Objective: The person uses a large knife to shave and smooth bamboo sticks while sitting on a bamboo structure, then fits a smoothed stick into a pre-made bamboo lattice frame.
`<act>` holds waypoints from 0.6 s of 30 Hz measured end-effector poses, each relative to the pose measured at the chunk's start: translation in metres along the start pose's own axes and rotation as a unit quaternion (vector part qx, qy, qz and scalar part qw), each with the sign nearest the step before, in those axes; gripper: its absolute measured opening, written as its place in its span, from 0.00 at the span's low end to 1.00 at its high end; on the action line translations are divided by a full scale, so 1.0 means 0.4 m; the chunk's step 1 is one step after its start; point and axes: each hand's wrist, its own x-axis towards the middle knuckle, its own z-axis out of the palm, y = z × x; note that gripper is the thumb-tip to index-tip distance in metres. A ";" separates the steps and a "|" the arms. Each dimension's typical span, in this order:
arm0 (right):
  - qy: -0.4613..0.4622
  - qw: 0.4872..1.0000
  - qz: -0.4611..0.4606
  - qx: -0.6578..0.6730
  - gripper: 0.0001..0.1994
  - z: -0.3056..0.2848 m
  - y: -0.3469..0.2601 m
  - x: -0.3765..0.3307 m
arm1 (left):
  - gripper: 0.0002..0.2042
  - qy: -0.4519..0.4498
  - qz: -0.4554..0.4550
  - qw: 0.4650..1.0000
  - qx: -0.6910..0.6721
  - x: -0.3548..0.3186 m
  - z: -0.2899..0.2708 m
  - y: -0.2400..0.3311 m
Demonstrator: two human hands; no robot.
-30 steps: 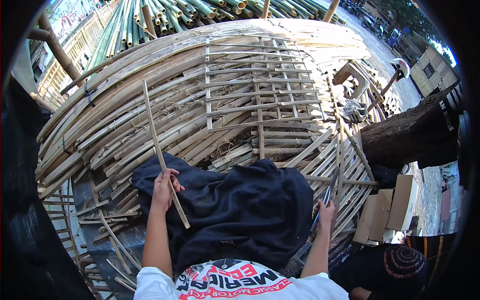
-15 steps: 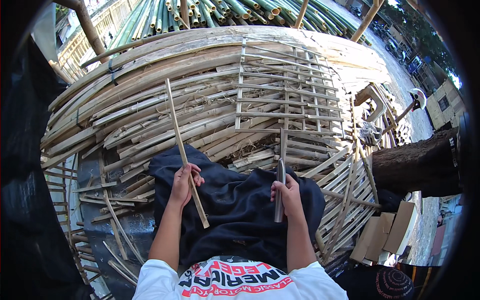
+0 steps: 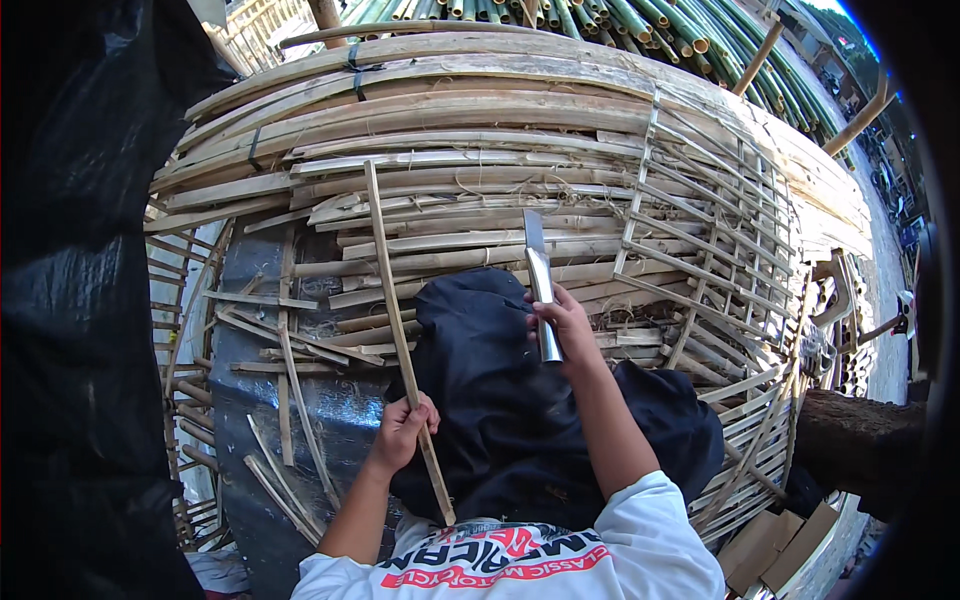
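My left hand [image 3: 408, 430] is closed around the lower part of a long, thin bamboo strip [image 3: 384, 255]. The strip stands steeply, its far end over the stacked bamboo and its near end close to my shirt. In my right hand [image 3: 566, 326] is a knife [image 3: 540, 272] with a shiny metal tube handle. Its broad, flat blade points away from me, to the right of the strip and apart from it. Both hands are above a dark cloth [image 3: 480, 400] spread over my lap.
Split bamboo slats [image 3: 480, 150] lie stacked across the far side, with a bamboo lattice [image 3: 712, 215] on top at right. Loose strips [image 3: 290, 380] lie on a dark sheet [image 3: 345, 415] at left. A log [image 3: 850, 435] and cardboard [image 3: 780, 545] are at right; green poles [image 3: 640, 25] lie beyond.
My right hand has lifted the knife away from my lap, and more of its blade shows. The left hand still grips the strip, now nearer my body. The view has swung left.
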 end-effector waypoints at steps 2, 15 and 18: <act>-0.040 0.987 0.072 0.141 0.19 -0.006 0.035 0.006 | 0.15 0.003 -0.011 0.999 0.050 -0.007 -0.002 -0.009; -0.086 0.994 0.027 0.068 0.20 -0.164 0.165 -0.457 | 0.16 -0.079 0.031 0.985 0.150 0.177 0.286 0.060; -0.067 0.997 -0.022 0.029 0.22 -0.200 0.142 -0.499 | 0.16 -0.095 0.034 0.979 0.176 0.184 0.390 0.032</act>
